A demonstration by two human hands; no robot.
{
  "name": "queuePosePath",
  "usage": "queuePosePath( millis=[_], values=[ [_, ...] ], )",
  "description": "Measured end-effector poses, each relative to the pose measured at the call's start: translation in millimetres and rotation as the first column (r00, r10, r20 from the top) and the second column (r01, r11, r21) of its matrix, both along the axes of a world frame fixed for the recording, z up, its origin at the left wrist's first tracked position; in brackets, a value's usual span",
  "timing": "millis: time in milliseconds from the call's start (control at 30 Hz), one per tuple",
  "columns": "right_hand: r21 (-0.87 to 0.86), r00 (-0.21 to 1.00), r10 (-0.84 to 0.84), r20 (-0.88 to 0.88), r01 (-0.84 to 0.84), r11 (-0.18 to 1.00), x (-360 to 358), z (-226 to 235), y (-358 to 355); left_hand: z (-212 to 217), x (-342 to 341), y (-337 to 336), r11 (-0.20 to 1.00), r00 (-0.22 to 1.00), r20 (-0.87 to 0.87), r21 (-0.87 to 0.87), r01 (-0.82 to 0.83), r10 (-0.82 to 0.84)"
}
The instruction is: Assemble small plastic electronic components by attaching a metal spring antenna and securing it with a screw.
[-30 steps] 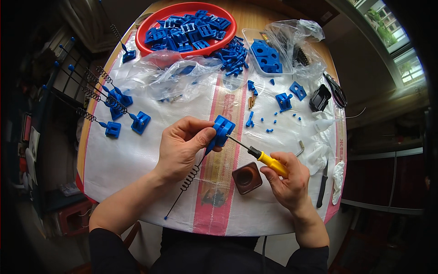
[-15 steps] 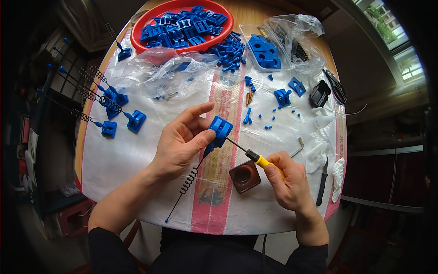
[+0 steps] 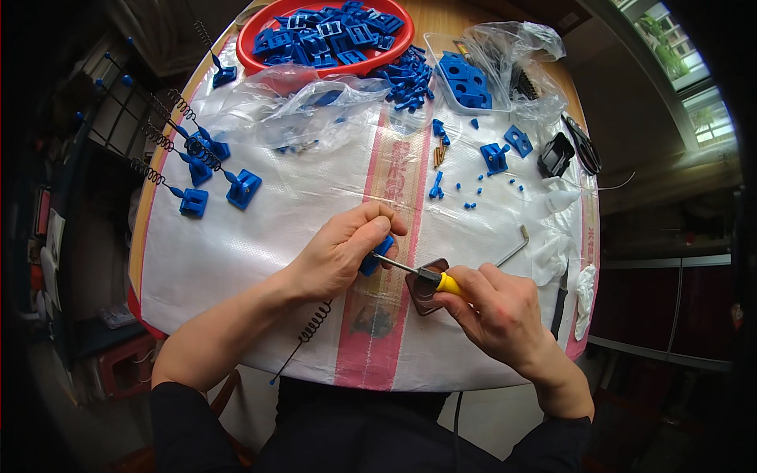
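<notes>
My left hand (image 3: 343,251) grips a small blue plastic block (image 3: 372,261), mostly hidden under the fingers. A black spring rod (image 3: 313,325) hangs from it toward the table's near edge. My right hand (image 3: 495,309) holds a yellow-handled screwdriver (image 3: 443,282); its metal shaft points left and meets the blue block. Just under the screwdriver lies a small brown square dish (image 3: 423,298) on the white woven sheet (image 3: 276,236).
A red bowl (image 3: 268,27) of blue parts stands at the far edge, with clear bags (image 3: 315,98) and a tray of blue blocks (image 3: 465,79) nearby. Finished blocks with springs (image 3: 197,169) lie at left. An L-shaped hex key (image 3: 514,246), loose pegs (image 3: 481,189) and a black clip (image 3: 556,156) lie at right.
Both hands have dropped closer to me and lower over the sheet. The block, earlier held up in plain view, is now covered by my left fingers, with the screwdriver still against it.
</notes>
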State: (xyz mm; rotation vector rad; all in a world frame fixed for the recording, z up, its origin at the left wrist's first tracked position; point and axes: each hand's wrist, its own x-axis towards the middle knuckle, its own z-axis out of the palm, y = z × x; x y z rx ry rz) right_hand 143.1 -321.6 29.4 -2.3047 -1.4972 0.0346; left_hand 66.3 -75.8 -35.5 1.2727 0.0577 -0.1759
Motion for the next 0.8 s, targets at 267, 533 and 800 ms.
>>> queuePosePath(
  millis=[267, 533, 800],
  values=[
    [-0.057, 0.934, 0.071, 0.349, -0.054, 0.997, -9.0, 8.5, 9.7, -0.8, -2.9, -5.4, 0.98, 0.992, 0.034, 0.159, -0.122, 0.118],
    [-0.125, 0.93, 0.084, 0.358, -0.042, 0.991, -14.5, -0.6, 17.1, -3.8, -0.9, -9.5, 0.951, 0.969, 0.088, 0.186, -0.245, 0.232],
    [-0.196, 0.901, -0.128, -0.414, 0.049, 0.979, -13.6, 17.4, 23.1, -5.6, -2.0, -11.8, 0.937, 0.964, 0.106, 0.23, -0.264, 0.245]
  ],
)
